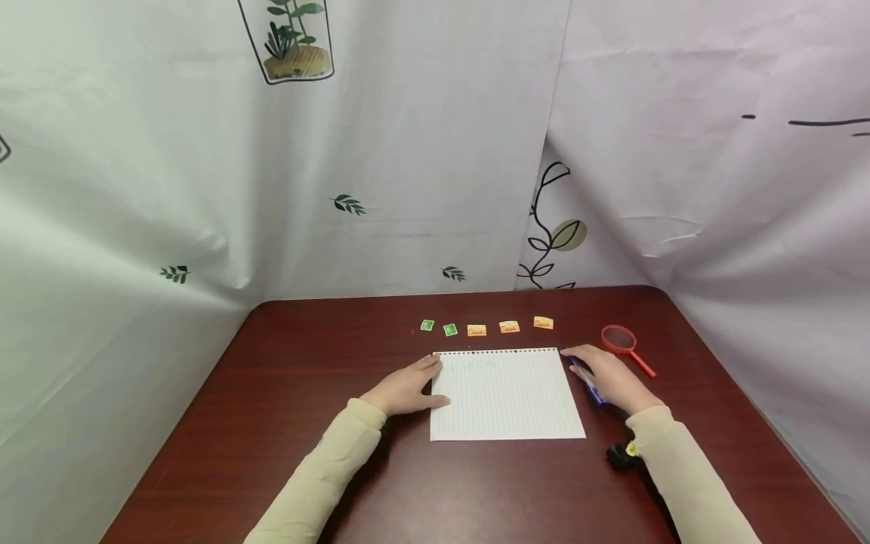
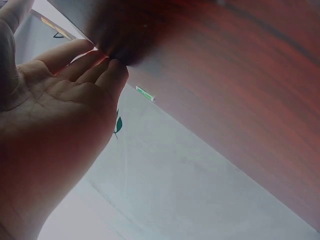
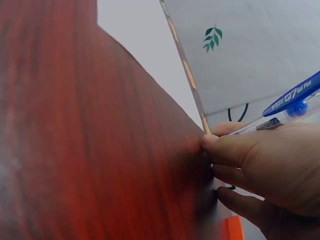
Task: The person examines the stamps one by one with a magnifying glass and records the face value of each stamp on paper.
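A sheet of lined paper (image 1: 506,408) with a perforated top edge lies on the dark red table. There are faint marks near its top. My left hand (image 1: 408,387) rests at the paper's left edge, thumb spread over the sheet and fingers extended near the upper left corner. Beside the upper right corner, my right hand (image 1: 615,378) holds a clear gel pen (image 3: 270,122) with a blue cap or clip end, its fingertips close to the paper's edge. In the right wrist view the pen slants across the hand; its tip is hidden by the fingers.
Beyond the paper runs a row of small stickers or stamps: two green (image 1: 450,330) and three orange (image 1: 509,327). A red magnifying glass (image 1: 644,365) lies right of my right hand. Under the right sleeve sits a small black object (image 1: 620,457). Patterned white curtains (image 1: 435,151) surround the table (image 1: 272,393).
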`<control>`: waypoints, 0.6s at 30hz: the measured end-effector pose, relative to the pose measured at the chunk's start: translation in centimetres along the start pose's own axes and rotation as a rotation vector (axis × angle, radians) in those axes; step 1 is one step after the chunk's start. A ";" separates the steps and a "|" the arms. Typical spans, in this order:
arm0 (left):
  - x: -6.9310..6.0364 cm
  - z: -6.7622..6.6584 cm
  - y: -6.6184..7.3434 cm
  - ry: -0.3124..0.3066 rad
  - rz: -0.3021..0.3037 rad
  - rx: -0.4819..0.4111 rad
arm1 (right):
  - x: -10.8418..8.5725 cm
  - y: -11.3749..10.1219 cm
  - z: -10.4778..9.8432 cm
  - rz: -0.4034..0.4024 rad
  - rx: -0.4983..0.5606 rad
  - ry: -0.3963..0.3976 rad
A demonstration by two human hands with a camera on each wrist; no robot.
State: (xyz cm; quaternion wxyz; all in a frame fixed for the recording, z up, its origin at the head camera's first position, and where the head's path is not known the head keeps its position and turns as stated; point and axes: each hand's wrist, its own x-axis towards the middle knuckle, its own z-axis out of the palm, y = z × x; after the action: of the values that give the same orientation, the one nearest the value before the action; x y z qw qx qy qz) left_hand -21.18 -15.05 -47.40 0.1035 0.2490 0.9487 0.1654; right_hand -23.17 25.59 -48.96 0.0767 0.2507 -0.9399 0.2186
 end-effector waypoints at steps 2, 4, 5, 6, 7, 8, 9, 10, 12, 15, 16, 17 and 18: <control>0.0 0.0 0.0 0.000 0.000 0.001 | 0.1 -0.1 0.1 0.023 -0.017 -0.015; 0.0 0.0 0.0 0.000 -0.001 0.005 | 0.2 -0.3 0.1 0.040 -0.034 -0.028; 0.1 -0.1 0.0 -0.001 -0.002 0.009 | 0.3 -0.3 0.2 0.048 -0.041 -0.032; 0.1 -0.1 0.0 -0.001 -0.002 0.010 | 0.4 -0.4 0.2 0.055 -0.045 -0.035; 0.1 -0.1 0.0 -0.002 -0.003 0.012 | 0.4 -0.4 0.3 0.063 -0.048 -0.038; 0.1 -0.1 0.0 -0.001 -0.003 0.011 | 0.5 -0.4 0.3 0.063 -0.053 -0.038; 0.1 -0.1 0.0 -0.002 -0.005 0.011 | 0.5 -0.5 0.3 0.068 -0.053 -0.039; 0.1 -0.1 0.0 -0.002 -0.006 0.009 | 0.5 -0.5 0.3 0.072 -0.052 -0.038; 0.0 -0.1 0.0 -0.001 -0.004 0.004 | 0.5 -0.4 0.3 0.080 -0.050 -0.036; 0.0 0.0 0.0 -0.001 -0.004 -0.002 | 0.4 -0.4 0.2 0.101 -0.037 -0.027; 0.0 0.0 0.0 -0.002 -0.004 -0.003 | 0.4 -0.5 0.1 0.110 -0.031 -0.024; 0.0 0.0 0.0 -0.001 -0.004 -0.002 | 0.3 -0.5 0.1 0.120 -0.026 -0.020; 0.0 0.0 0.0 -0.001 -0.004 -0.001 | 0.3 -0.5 0.0 0.129 -0.022 -0.017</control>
State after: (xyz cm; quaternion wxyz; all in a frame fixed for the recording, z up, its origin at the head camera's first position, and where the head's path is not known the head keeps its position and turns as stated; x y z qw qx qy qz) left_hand -21.17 -15.09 -47.39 0.1044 0.2469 0.9491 0.1656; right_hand -23.18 25.13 -48.69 0.0574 0.1905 -0.9571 0.2105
